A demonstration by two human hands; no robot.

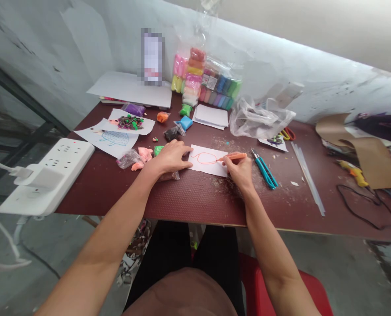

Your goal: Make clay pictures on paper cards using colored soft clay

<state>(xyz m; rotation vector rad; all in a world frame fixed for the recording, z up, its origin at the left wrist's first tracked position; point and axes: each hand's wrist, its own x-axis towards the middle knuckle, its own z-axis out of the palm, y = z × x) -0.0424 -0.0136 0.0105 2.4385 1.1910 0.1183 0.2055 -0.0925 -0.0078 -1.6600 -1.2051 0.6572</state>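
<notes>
One white paper [208, 159], laid on the maroon tabletop [195, 197], is touched at its nine o'clock edge by the left hand [171, 158], loosely open; one orange marker [234, 156] is gripped in the right hand [239, 170] at three. Room is left at six before the near edge. One blue packet [185, 123] is seen at eleven, one teal-handled tool [266, 171], apparently a cutter, farther out at three.

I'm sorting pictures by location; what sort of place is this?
Probably a craft workspace: bags of coloured clay-like material are at the back, a teal cutter lies on the table, and the right hand holds an orange pen to white paper.
</notes>
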